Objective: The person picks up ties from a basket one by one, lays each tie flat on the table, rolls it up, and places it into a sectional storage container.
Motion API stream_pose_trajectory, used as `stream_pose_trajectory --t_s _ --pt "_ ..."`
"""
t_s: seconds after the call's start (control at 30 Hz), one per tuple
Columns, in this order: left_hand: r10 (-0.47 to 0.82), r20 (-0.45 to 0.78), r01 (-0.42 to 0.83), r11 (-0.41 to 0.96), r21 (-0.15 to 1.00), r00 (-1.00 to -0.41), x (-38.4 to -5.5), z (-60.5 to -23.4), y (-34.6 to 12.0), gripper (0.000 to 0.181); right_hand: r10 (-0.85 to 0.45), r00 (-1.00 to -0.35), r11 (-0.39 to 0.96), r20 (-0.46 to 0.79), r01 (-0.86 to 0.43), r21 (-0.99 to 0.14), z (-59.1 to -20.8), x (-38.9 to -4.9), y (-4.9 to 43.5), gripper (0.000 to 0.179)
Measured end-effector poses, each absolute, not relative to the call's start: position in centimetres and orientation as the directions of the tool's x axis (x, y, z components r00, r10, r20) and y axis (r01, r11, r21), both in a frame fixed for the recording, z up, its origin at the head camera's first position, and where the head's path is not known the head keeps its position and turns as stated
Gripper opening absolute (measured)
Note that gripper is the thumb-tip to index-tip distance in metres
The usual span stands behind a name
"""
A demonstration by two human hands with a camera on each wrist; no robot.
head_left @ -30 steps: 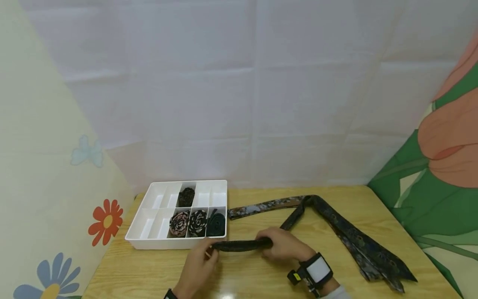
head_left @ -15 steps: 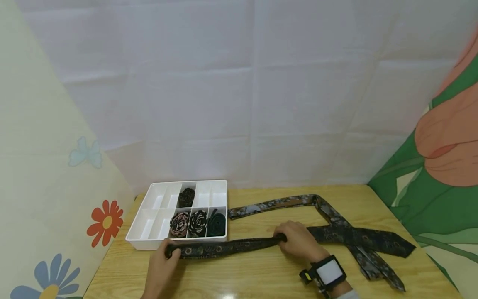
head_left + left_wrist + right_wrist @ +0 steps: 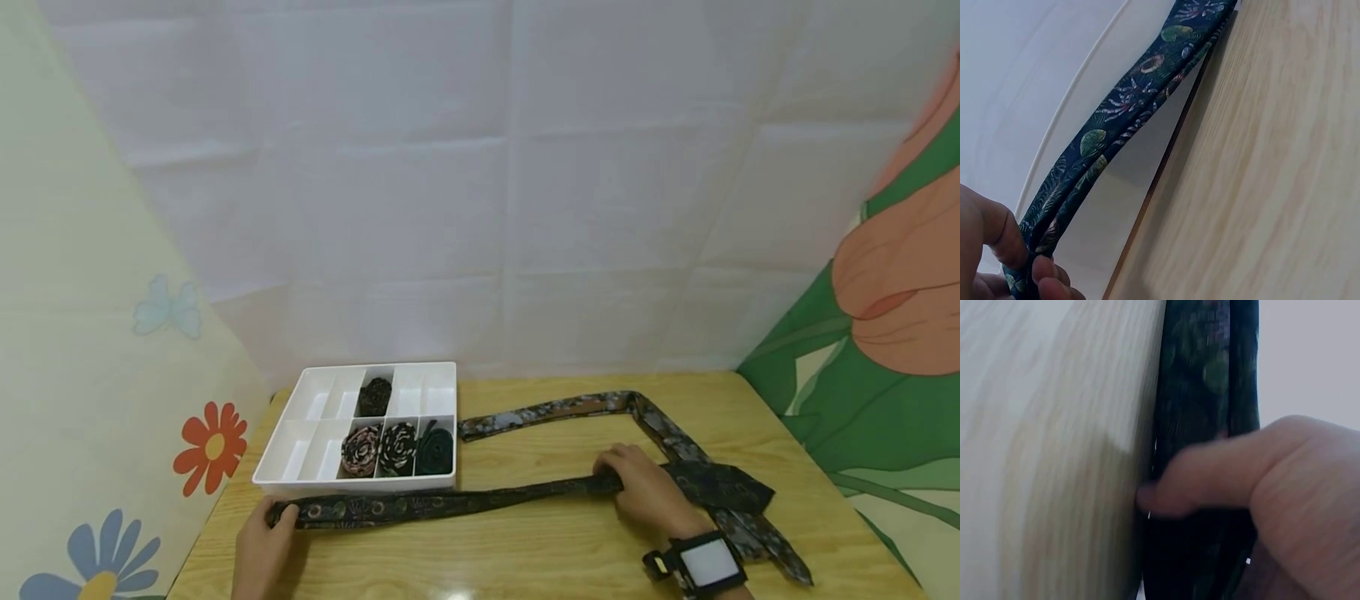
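Note:
A dark necktie with a shell-and-plant print stretches across the front of the table. My left hand pinches one end of it between thumb and fingers; in the left wrist view its folded edge shows. Farther along, my right hand grips the same necktie, and in the right wrist view the thumb lies across the cloth. Past that hand, the wide tip lies over a grey floral necktie, which bends across the table's right half.
A white divided tray stands at the back left, just behind the stretched necktie. Several rolled neckties sit in its compartments, among them a dark green one. The wooden table ends against a white sheet at the back.
My left hand has drawn its end of the dark necktie leftward, and my right hand has slid right along it. The necktie is straightened out, its wide tip pulled left over the floral one.

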State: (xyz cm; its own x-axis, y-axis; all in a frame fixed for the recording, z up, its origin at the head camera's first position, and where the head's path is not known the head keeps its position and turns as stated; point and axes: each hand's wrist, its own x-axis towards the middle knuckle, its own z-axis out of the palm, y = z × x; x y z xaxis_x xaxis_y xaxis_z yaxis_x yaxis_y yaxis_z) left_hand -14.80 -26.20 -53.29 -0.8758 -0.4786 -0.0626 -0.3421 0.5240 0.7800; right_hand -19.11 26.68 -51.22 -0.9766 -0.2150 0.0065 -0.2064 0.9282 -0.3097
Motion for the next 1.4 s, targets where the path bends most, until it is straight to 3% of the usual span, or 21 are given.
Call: stream_pose_trajectory --t_s 0.3,0.47,0.77,0.9,1.1,1.23,1.4 --pt "-0.525 -0.116 -0.412 0.492 0.767 -0.843 -14.7 -53.4 -27.7 0.041 -0.18 -0.983 0.927 -0.039 -0.156 -0.342 -51.0 -18.1 30.7 0.05" --pt "-0.535 -0.128 -0.42 0.47 0.777 -0.835 -14.7 -53.2 -28.2 0.044 -0.142 -0.988 0.918 -0.068 -0.106 -0.383 -50.1 -17.4 32.9 0.027" --pt "-0.524 -0.164 -0.385 0.347 0.855 -0.836 -14.7 -53.0 -28.6 0.045 -0.332 -0.918 0.799 -0.219 -0.15 -0.583 -48.4 -16.3 36.8 0.03" --pt "-0.516 -0.174 -0.391 0.348 0.852 -0.839 -14.9 -53.0 -28.7 0.048 -0.411 -0.868 0.762 -0.28 -0.158 -0.629 -51.6 -17.6 40.8 0.027" --pt "-0.469 -0.16 -0.409 0.496 0.766 -0.869 -14.9 -53.5 -29.3 0.047 -0.37 -0.82 0.751 -0.437 0.013 -0.66 -58.5 -20.2 46.6 0.058" --pt "-0.439 -0.138 -0.386 0.548 0.742 -0.888 -14.9 -53.6 -29.6 0.04 -0.405 -0.833 0.734 -0.376 -0.052 -0.677 -58.0 -19.5 46.4 0.037" --pt "-0.441 -0.116 -0.386 0.593 0.707 -0.89 -14.8 -53.8 -29.6 0.034 -0.383 -0.878 0.748 -0.286 -0.112 -0.655 -52.6 -16.4 42.7 0.018"
